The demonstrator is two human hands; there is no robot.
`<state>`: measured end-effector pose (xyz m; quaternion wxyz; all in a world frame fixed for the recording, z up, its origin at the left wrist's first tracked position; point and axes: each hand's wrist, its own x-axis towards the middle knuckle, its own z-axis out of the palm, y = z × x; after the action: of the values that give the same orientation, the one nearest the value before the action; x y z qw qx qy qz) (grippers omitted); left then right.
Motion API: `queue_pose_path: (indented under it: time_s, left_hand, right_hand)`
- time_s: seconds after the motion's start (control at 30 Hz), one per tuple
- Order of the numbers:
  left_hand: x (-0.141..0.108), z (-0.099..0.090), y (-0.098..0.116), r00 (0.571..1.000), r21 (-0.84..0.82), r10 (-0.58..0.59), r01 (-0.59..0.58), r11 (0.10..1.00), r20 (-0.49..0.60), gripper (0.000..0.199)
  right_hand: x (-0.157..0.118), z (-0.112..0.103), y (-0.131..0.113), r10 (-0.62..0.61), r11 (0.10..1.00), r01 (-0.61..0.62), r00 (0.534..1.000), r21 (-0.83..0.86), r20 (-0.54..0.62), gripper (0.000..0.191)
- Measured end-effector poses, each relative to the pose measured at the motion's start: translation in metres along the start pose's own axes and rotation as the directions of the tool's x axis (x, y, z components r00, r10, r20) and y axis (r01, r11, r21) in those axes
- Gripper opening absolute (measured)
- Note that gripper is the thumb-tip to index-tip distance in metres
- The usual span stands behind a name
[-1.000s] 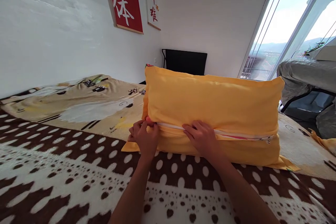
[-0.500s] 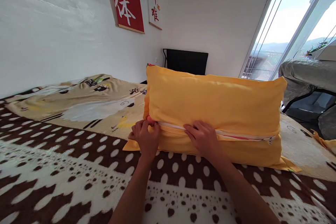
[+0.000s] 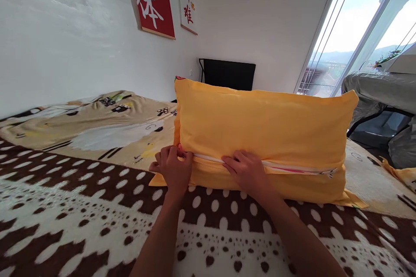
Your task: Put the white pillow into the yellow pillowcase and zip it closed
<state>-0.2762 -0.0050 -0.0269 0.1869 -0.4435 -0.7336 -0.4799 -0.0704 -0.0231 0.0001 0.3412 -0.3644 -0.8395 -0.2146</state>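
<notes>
A yellow pillow in its pillowcase (image 3: 266, 121) stands on its long side on the bed. A pale zipper (image 3: 208, 156) runs across its lower part. To the right of my right hand the zipper's seam is parted, with a pink strip (image 3: 286, 169) showing inside. My left hand (image 3: 175, 169) is closed on the pillowcase at the zipper's left end, by a small red-pink patch; its fingertips are partly hidden. Near the zipper's middle, my right hand (image 3: 248, 173) pinches the pillowcase cloth along the seam. The zipper's pull cannot be made out.
A brown and white patterned blanket (image 3: 208, 242) covers the bed in front. Behind lies a beige cartoon blanket (image 3: 113, 134). More yellow cloth (image 3: 398, 173) lies at the right edge. A black panel (image 3: 229, 74) stands by the wall, and grey plastic-covered furniture (image 3: 373, 86) near the window.
The view has shifted slightly, so both hands and the pillow sit a little further left. My left hand is still at the zipper's left end and my right hand at its middle.
</notes>
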Motion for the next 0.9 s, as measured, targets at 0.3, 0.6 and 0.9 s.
queue_pose_path:
  time_s: [0.3,0.6,0.9]
  left_hand:
    - [0.005,0.004,-0.006,0.999,-0.078,-0.025,0.027,0.997,0.026,0.018]
    - [0.021,-0.007,-0.016,1.000,-0.285,-0.026,0.028,0.958,0.010,0.020]
    - [0.039,-0.062,0.021,0.960,-0.374,0.205,-0.264,0.889,-0.192,0.018]
  right_hand:
    - [0.002,-0.005,-0.005,0.005,1.000,-0.005,0.997,-0.008,0.074,0.015]
    - [0.006,-0.007,-0.012,0.058,0.998,-0.059,0.980,-0.005,0.188,0.015]
    - [-0.027,-0.029,-0.036,-0.139,0.976,0.181,0.945,-0.121,0.297,0.020]
